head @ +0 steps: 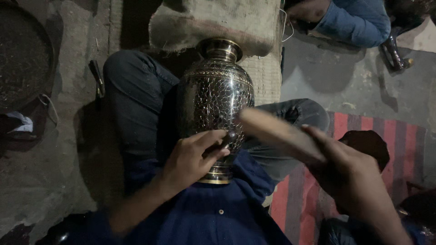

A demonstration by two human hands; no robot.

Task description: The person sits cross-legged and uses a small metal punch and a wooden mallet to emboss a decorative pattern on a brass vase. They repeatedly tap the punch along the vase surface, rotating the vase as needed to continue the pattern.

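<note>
Dim floor — patterned brass vase (pixel 217 97) under left hand (pixel 190 159) fingers (pixel 213 136), lap-held.

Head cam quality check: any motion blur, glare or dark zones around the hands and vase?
Head view: wooden stick in the right hand is smeared by motion blur; left hand on the vase is fairly sharp; bright glints on the vase's metal; lap and floor at left are dim, underexposed.

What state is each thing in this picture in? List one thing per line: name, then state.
Metal vase: lying on its side across the lap, mouth pointing away.
Left hand: pressing a small tool against the vase.
Right hand: gripping a wooden stick.
Wooden stick: raised, motion-blurred.
Striped mat: flat on the floor.
</note>
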